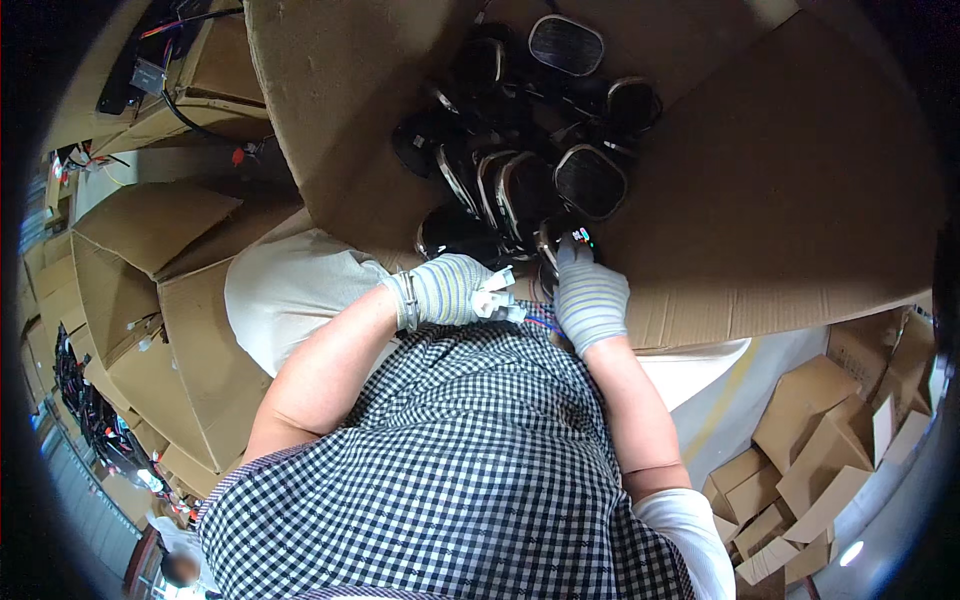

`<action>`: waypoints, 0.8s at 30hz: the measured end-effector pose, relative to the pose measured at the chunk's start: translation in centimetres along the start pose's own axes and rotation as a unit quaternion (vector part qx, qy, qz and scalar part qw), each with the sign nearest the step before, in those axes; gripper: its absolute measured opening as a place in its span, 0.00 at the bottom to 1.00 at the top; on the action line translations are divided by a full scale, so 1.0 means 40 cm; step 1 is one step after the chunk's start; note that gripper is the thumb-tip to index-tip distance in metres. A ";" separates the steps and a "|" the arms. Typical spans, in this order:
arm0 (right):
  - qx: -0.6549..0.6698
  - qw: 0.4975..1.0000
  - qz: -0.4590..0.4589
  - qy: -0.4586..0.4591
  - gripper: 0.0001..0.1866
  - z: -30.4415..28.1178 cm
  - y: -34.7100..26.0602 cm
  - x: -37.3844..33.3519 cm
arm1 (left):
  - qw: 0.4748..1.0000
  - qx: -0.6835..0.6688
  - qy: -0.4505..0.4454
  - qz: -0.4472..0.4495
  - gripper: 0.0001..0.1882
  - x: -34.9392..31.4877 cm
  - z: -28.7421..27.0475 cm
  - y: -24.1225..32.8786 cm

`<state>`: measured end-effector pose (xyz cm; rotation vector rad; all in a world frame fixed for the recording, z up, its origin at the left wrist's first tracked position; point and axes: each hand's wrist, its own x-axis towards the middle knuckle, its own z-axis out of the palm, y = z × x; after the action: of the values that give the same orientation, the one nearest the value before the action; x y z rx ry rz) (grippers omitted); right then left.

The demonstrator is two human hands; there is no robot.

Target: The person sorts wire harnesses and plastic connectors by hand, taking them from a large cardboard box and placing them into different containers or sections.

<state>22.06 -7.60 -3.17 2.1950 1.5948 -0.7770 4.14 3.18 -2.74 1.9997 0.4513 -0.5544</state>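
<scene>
My left hand (448,290), in a striped knit glove, is closed around white plastic plug connectors (495,296). Blue and red wires (543,325) run from the connectors towards my right hand (592,300), which wears a matching glove. That hand grips a black, silver-rimmed device (552,240) at the near edge of a large cardboard box (760,180). Small coloured lights glow on the device by my fingertips; its lower part is hidden by the hand. Just beyond, several similar black rounded devices (520,195) lie heaped in the box, some with mesh-like faces (590,182).
Open cardboard boxes (190,330) stand to my left, with a dark heap of wired parts (95,410) farther out. At upper left, a black part with cables (150,75) hangs over a box edge. More cardboard (800,450) is piled at right. Another person (180,565) appears at lower left.
</scene>
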 end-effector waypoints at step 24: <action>0.171 0.954 -0.246 0.024 0.10 0.015 0.048 -0.108 | 0.987 -0.152 0.038 0.017 0.10 -0.043 -0.030 0.035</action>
<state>22.71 -11.88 -1.18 2.0547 2.2155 -1.2268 3.68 3.45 -0.27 1.7360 0.5146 -0.3642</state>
